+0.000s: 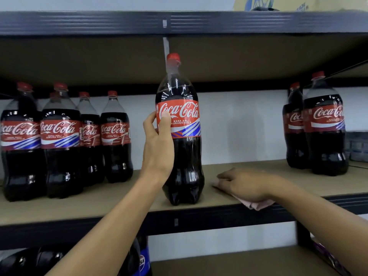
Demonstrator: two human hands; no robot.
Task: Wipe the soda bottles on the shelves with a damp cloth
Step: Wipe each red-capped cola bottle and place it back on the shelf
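The dark metal shelving with brown fibreboard decks (pixel 119 200) filled the view, its matt, slightly rough board dull beside the glossy plastic standing on it. At the left of the middle deck stood a packed cluster of big clear-plastic cola bottles with red paper-look labels (pixel 59 136), and well apart at the right a pair of the same bottles (pixel 322 126). The bare stretch between them looked like working room, probably so each one could be handled on its own.

In that gap, near the front edge, stood the task's thing: a tall, waisted, dark-filled plastic cola bottle (pixel 185 156), upright, its lobed base apparently resting on the board. The left hand (pixel 157 144) gripped it at label height, thumb laid across the red band and the fingers curled round the back out of sight. I judged the grip was there to steady the smooth, rounded body or turn it for wiping.

The right hand (pixel 245 186) lay palm down with its fingers stretched flat, just beside the cola bottle but apart from it, pressing on a soft, rumpled pale pink cloth (pixel 256 205). A fold of the cloth hung over the deck's front lip. Whether it was damp could not be told.

The small red screw cap (pixel 173 56) sat close under the upper deck.
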